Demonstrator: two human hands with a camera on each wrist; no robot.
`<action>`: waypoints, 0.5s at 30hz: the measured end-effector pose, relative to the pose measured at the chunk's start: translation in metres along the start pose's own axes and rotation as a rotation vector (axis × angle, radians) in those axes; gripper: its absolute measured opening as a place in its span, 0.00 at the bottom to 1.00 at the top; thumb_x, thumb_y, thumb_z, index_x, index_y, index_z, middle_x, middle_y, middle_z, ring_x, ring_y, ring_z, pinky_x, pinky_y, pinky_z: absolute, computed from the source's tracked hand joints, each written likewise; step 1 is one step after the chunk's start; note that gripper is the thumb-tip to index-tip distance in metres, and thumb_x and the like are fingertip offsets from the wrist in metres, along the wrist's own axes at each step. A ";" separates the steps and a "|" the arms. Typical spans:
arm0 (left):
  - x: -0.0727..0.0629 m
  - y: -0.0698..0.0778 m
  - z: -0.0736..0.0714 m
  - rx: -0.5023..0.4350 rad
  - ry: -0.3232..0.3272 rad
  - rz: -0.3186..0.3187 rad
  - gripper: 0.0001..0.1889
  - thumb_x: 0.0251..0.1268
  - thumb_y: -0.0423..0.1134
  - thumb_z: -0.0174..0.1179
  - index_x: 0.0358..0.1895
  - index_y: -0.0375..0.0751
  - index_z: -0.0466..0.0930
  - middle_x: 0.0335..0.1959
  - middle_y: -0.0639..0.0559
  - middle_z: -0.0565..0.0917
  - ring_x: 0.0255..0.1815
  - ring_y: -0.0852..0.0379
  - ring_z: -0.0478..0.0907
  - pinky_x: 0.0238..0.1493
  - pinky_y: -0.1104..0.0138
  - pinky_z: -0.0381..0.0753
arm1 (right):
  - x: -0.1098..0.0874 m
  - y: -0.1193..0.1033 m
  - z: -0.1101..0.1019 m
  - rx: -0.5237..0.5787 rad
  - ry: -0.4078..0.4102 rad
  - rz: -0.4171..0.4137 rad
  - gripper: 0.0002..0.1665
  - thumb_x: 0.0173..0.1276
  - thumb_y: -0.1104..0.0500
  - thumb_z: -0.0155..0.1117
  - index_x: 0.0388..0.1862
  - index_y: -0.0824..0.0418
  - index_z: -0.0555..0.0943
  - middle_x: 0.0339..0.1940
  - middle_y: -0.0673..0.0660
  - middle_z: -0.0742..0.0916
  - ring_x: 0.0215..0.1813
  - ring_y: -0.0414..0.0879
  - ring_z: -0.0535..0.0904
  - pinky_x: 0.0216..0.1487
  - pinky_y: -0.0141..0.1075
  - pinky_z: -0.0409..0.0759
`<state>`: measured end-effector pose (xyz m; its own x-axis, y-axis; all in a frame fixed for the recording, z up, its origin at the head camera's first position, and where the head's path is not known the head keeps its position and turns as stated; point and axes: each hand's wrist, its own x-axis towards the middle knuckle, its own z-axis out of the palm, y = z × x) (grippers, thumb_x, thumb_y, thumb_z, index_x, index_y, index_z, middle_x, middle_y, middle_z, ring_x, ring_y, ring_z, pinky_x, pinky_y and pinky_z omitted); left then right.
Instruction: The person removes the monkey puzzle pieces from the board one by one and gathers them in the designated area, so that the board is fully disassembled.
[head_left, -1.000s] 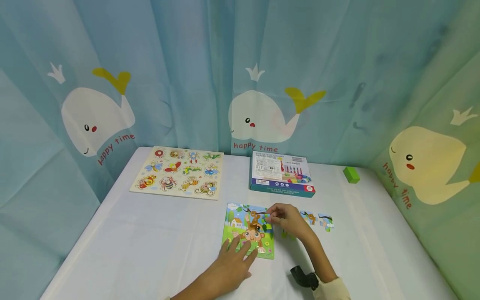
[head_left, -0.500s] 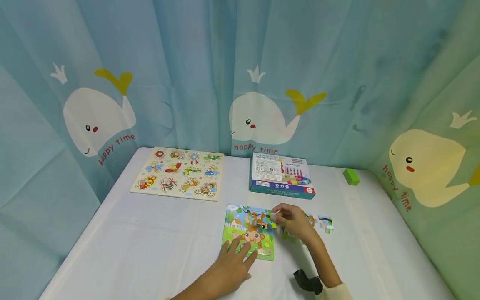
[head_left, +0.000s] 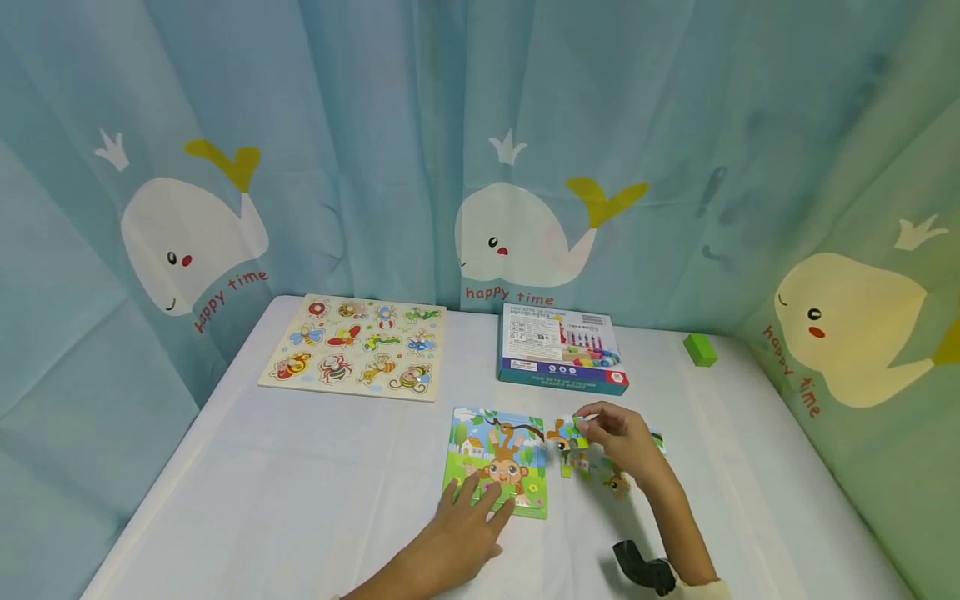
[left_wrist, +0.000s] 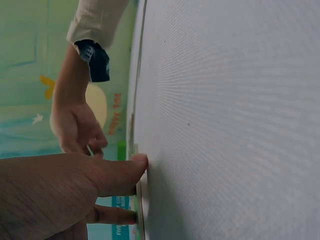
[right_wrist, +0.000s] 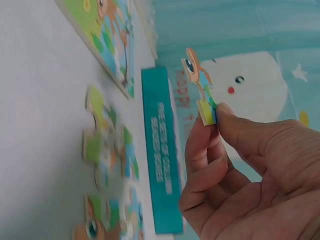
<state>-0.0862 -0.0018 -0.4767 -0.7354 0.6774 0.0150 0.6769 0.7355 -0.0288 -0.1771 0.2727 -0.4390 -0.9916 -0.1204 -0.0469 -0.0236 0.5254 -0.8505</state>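
Observation:
My left hand (head_left: pixel 459 537) rests with spread fingers on the lower edge of a monkey picture puzzle board (head_left: pixel 461 458). In the left wrist view, its thumb reaches to the board's edge at the tabletop. To the right of the board, my right hand (head_left: pixel 626 442) pinches a puzzle piece (right_wrist: pixel 207 112) between thumb and fingers, holding it up off the table. An eye and brown, green and blue patches show on the piece. Beneath that hand lie several loose puzzle pieces (right_wrist: pixel 130 160), partly hidden by it in the head view.
An insect peg puzzle board (head_left: pixel 352 346) lies at the back left. Behind the monkey puzzle is a flat toy box (head_left: pixel 562 350), and a green block (head_left: pixel 701 350) stands at the back right. A whale-print curtain (head_left: pixel 375 167) encloses the white table (head_left: pixel 315 475).
My right hand has moved right, off the monkey board, carrying the piece over the loose ones. More of the board's picture now shows. The left hand has stayed in place.

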 end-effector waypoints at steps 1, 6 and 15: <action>0.000 0.000 0.000 0.000 -0.003 -0.002 0.30 0.64 0.59 0.59 0.68 0.55 0.70 0.67 0.52 0.71 0.68 0.41 0.68 0.59 0.47 0.77 | -0.002 0.001 -0.004 -0.009 0.012 0.011 0.14 0.71 0.58 0.61 0.50 0.65 0.81 0.32 0.60 0.85 0.35 0.53 0.80 0.34 0.37 0.78; 0.000 0.000 -0.002 -0.029 -0.023 -0.009 0.30 0.65 0.58 0.59 0.68 0.55 0.70 0.68 0.52 0.70 0.69 0.40 0.68 0.61 0.46 0.75 | -0.012 0.011 -0.025 -0.033 0.063 0.071 0.15 0.72 0.59 0.60 0.53 0.66 0.81 0.32 0.57 0.85 0.32 0.47 0.76 0.29 0.34 0.75; -0.001 -0.001 -0.003 -0.048 -0.012 0.000 0.30 0.64 0.57 0.59 0.69 0.54 0.70 0.68 0.50 0.71 0.69 0.39 0.68 0.60 0.45 0.75 | -0.041 0.043 -0.058 -0.046 0.157 0.198 0.23 0.71 0.53 0.62 0.55 0.70 0.77 0.30 0.44 0.86 0.31 0.38 0.76 0.30 0.33 0.74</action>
<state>-0.0858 -0.0031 -0.4739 -0.7356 0.6774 0.0029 0.6774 0.7354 0.0189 -0.1446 0.3490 -0.4431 -0.9850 0.1188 -0.1255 0.1710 0.5640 -0.8079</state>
